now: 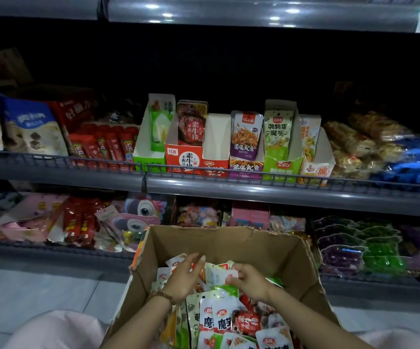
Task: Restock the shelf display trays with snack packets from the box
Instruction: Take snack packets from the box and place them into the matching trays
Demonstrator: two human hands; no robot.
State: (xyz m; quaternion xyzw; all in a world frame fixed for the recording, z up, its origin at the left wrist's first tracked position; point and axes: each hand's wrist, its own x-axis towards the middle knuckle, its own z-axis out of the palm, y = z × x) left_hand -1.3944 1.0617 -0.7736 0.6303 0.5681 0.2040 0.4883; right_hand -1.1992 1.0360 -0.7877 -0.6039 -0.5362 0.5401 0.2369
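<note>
A brown cardboard box (274, 250) stands low in front of me, filled with several mixed snack packets (219, 321). Both my hands are inside it. My left hand (183, 275), with a bead bracelet at the wrist, hovers over the packets with fingers loosely spread. My right hand (250, 279) pinches a white packet (220, 272) near the middle of the box. On the middle shelf stands a row of display trays: a green one (148, 157), a red one (183, 157), an empty white-and-red one (216, 147), a purple one (246, 167), another green one (282, 167) and an orange one (317, 170).
A grey wire rail (229, 172) runs along the middle shelf's front. Blue and red snack bags (32, 127) fill the shelf's left, wrapped pastries (355, 144) its right. The lower shelf (53, 248) holds toys and jelly packs. Grey floor (40, 293) lies at the left.
</note>
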